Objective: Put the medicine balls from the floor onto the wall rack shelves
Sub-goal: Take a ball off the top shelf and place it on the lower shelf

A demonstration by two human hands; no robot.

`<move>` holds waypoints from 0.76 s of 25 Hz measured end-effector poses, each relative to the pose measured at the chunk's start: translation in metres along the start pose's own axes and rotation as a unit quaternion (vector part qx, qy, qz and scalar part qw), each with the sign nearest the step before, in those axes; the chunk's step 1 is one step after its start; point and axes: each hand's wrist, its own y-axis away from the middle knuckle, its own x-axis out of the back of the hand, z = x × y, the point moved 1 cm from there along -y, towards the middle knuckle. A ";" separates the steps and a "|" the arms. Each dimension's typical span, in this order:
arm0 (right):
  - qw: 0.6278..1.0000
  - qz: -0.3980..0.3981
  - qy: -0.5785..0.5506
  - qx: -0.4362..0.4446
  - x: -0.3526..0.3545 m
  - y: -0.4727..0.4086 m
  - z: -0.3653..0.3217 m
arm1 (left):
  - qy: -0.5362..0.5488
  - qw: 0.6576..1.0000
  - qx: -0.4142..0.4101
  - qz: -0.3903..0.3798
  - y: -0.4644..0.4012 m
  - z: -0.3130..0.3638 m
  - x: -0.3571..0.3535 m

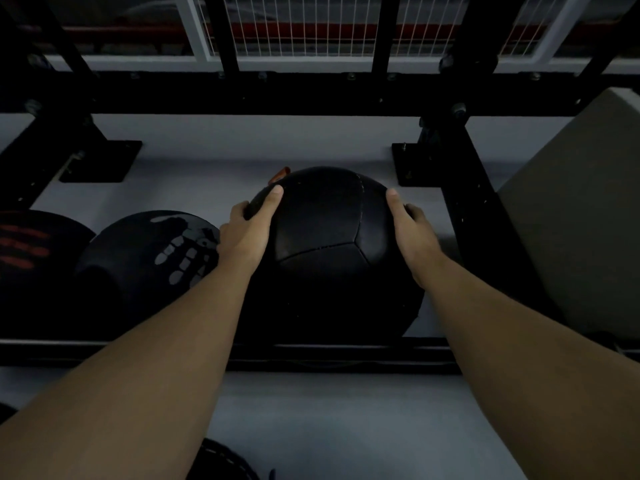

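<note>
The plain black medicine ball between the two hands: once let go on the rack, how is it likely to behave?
The medicine ball is round, so it may roll along the rails. It looks stitched and padded, so probably soft rather than bouncy. The left hand and right hand both brace it, hinting at some weight.

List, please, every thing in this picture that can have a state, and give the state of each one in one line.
Left hand: pressed on the left side of the plain black ball.
Right hand: pressed on its right side.
Plain black ball: held between both hands, sitting on the lower rail of the rack.
Ball with a grey handprint: resting on the rack, untouched.
Ball with red stripes: resting on the rack, partly out of view.
Ball at the bottom edge: not on the rack.
</note>
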 end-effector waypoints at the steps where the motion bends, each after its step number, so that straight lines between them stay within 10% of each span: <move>1: 1.000 0.003 -0.005 0.002 0.000 0.000 0.000 | 0.008 1.000 0.002 0.007 0.000 -0.001 -0.001; 19: 0.983 0.070 -0.116 0.122 0.043 0.073 -0.047 | 0.123 0.981 -0.140 0.063 0.072 0.057 0.023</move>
